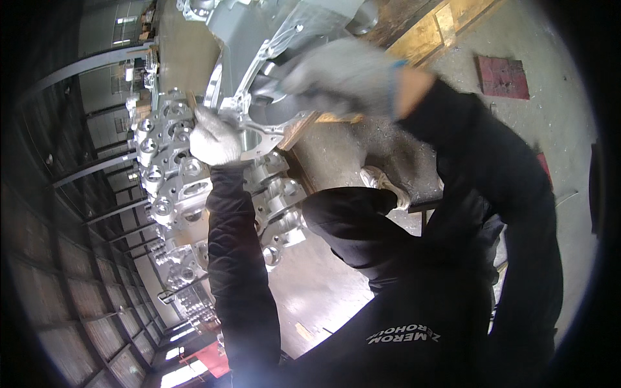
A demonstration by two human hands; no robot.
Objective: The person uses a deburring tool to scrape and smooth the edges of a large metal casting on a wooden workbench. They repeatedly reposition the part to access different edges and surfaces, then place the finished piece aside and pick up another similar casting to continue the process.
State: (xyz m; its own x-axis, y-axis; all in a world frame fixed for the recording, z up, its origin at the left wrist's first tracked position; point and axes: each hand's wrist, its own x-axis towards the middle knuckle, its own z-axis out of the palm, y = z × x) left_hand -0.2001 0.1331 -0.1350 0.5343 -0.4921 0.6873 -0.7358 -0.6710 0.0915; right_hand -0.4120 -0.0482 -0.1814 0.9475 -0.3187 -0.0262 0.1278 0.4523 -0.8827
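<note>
A large silvery machined metal casting (272,123), with flat flanges and a round opening, lies in front of me at the top of the view. My left hand (217,137), in a pale knit glove, is closed on the casting's near left edge. Above the round opening is my right hand (346,76), in a grey glove with a blue cuff. Motion smears its fingers, so whether they hold anything cannot be made out. Beneath it, a dark rounded shape shows at the opening, too unclear to name.
Several similar metal castings (187,187) stand in rows on my left. Wooden timbers (427,42) lie beyond my right hand. A dark red square piece (503,77) is on the concrete floor (550,129) at the right. My shoe (386,185) shows below the casting.
</note>
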